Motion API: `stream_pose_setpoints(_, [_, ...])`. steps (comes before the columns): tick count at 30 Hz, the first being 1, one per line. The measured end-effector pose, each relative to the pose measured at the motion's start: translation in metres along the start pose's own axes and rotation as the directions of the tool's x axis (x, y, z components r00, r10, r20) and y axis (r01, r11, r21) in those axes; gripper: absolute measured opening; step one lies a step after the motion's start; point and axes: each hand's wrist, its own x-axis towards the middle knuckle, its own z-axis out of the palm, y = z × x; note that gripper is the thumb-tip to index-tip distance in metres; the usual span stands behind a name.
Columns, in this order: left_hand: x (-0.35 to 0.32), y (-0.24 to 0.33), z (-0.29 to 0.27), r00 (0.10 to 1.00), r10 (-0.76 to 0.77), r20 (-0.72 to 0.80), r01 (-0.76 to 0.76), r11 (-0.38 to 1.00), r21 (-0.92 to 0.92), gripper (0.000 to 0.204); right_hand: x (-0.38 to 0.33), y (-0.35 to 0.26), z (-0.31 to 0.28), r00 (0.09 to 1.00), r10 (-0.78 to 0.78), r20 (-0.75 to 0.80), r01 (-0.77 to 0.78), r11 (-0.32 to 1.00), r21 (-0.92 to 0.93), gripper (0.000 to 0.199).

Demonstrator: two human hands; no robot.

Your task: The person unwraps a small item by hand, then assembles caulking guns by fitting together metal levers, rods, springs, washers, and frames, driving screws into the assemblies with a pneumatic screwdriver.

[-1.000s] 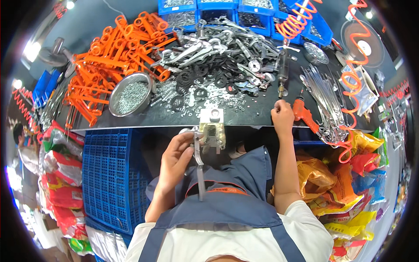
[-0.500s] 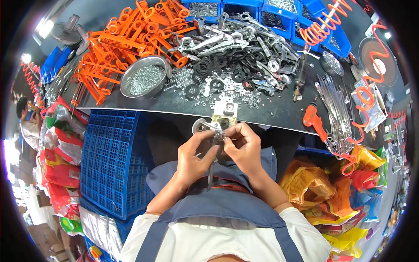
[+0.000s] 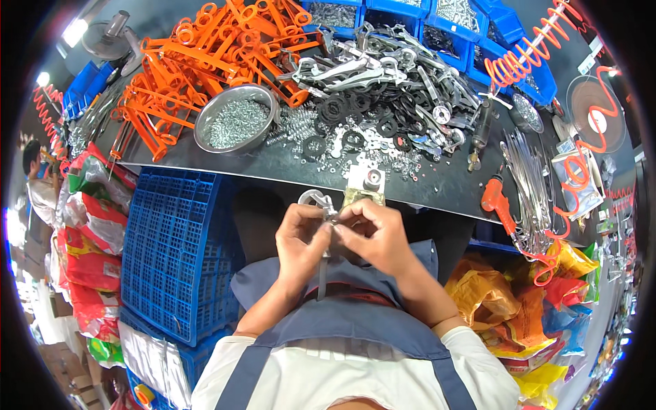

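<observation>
My left hand (image 3: 301, 240) grips a silver metal lever part (image 3: 320, 205) with a curved hooked top; its long flat bar hangs down toward my lap. My right hand (image 3: 372, 232) meets it from the right, fingertips pinched on the same part near its top. Both hands sit just below the front edge of the dark workbench (image 3: 273, 167). A small metal jig with a round knob (image 3: 369, 183) stands on the bench edge directly above my hands.
A steel bowl of screws (image 3: 236, 125) sits left of centre. Orange plastic handles (image 3: 212, 61), silver levers (image 3: 369, 65) and black washers (image 3: 342, 116) cover the bench. Blue bins (image 3: 451, 17) line the back. A blue crate (image 3: 174, 246) stands at my left, an orange tool (image 3: 497, 199) right.
My right hand left the bench near the orange tool and came to the metal part in my left hand. Both hands now hold it together below the bench edge.
</observation>
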Motion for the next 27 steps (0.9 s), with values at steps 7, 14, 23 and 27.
stream_pose_setpoints(7, [0.019, 0.008, -0.041, 0.98, -0.199, -0.019, 0.163, 0.849, -0.503, 0.011, 0.139, 0.076, -0.051, 0.916, -0.216, 0.337, 0.386, 0.697, -0.604, 0.014])
stream_pose_setpoints(14, [0.006, 0.005, -0.049, 0.986, -0.163, -0.017, 0.137, 0.874, -0.467, 0.011, 0.17, 0.09, -0.036, 0.829, -0.096, 0.551, 0.537, 0.412, -0.736, 0.012])
stream_pose_setpoints(23, [-0.004, -0.003, -0.05, 0.979, -0.201, -0.02, 0.172, 0.882, -0.44, 0.009, 0.161, 0.082, -0.029, 0.756, 0.103, 0.647, 0.603, 0.276, -0.749, 0.018])
stream_pose_setpoints(27, [-0.004, -0.006, -0.043, 0.977, -0.209, 0.03, 0.2, 0.868, -0.455, 0.009, 0.152, 0.086, -0.025, 0.787, 0.107, 0.608, 0.545, 0.344, -0.765, 0.02])
